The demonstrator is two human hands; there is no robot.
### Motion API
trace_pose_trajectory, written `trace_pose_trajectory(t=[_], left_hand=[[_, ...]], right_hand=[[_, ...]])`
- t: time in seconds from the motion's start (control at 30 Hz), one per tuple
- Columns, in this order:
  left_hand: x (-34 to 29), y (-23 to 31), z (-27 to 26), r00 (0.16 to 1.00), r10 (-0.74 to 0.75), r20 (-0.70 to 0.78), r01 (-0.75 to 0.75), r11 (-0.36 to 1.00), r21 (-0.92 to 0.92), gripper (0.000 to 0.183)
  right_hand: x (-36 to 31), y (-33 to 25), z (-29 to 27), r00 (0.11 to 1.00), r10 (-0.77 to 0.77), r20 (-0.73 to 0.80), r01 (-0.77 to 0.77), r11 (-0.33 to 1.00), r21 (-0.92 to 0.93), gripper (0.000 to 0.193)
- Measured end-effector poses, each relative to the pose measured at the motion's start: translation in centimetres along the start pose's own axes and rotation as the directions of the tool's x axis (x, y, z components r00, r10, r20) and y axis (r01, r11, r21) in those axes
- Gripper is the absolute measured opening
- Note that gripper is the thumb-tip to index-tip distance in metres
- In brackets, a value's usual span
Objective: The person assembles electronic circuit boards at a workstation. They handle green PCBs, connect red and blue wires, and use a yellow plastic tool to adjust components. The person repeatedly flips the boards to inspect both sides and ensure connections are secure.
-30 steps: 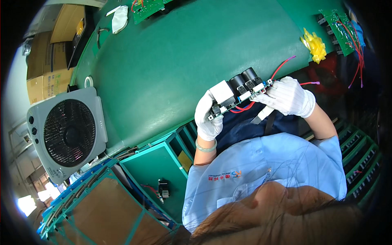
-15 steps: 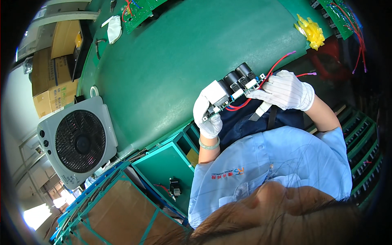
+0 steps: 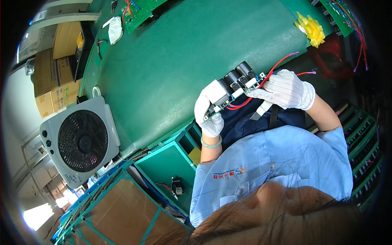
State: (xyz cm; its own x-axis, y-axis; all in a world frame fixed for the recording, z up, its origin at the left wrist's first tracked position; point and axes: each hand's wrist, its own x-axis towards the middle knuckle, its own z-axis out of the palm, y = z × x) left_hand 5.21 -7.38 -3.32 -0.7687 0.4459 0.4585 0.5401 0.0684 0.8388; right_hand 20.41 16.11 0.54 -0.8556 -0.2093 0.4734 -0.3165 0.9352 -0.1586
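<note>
A narrow circuit board (image 3: 233, 99) is held tilted above my lap at the bench's near edge. Black cylindrical capacitors (image 3: 232, 77) and a white block (image 3: 215, 92) stand out from it. My left hand (image 3: 201, 109), in a white glove, is closed around the board's left end. At its right end is my gloved right hand (image 3: 288, 90), with fingers against the board and red wires (image 3: 269, 74). That hand is also closed on a flat, white-handled tool (image 3: 261, 110) with a slanted grey tip, pointing down toward my lap. Its fingertips are partly hidden.
The green bench mat (image 3: 175, 61) spreads ahead. Yellow strips (image 3: 311, 30) and another wired board (image 3: 341, 16) are at far right; a green board (image 3: 141, 16) lies far left. A box fan (image 3: 83, 141) stands left, above a green open bin (image 3: 159, 171) containing a small black part.
The whole view has shifted slightly. Both hands keep the same grip, and the board stays in nearly the same place.
</note>
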Motion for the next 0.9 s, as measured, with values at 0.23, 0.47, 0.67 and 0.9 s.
trace_pose_trajectory(t=[0.23,0.47,0.67,0.9], left_hand=[[0.5,0.1,0.6,0.997,-0.077,-0.023,0.076,0.996,-0.055,0.076],[2.0,1.5,1.1,0.996,-0.091,0.006,0.091,0.98,-0.179,0.075],[2.9,1.6,0.8,0.992,-0.12,0.036,0.126,0.946,-0.298,0.053],[3.7,2.5,1.0,0.949,-0.314,-0.025,0.293,0.91,-0.293,0.043]], right_hand=[[0.5,-0.2,-0.7,1.0,0.018,0.021,-0.017,0.999,-0.051,0.051],[1.3,-0.5,-1.2,0.998,0.059,0.029,-0.057,0.996,-0.069,0.051],[2.1,-0.2,-2.2,0.993,0.113,0.016,-0.109,0.979,-0.17,0.056],[3.3,1.1,-3.5,0.976,0.178,-0.123,-0.198,0.963,-0.184,0.053]])
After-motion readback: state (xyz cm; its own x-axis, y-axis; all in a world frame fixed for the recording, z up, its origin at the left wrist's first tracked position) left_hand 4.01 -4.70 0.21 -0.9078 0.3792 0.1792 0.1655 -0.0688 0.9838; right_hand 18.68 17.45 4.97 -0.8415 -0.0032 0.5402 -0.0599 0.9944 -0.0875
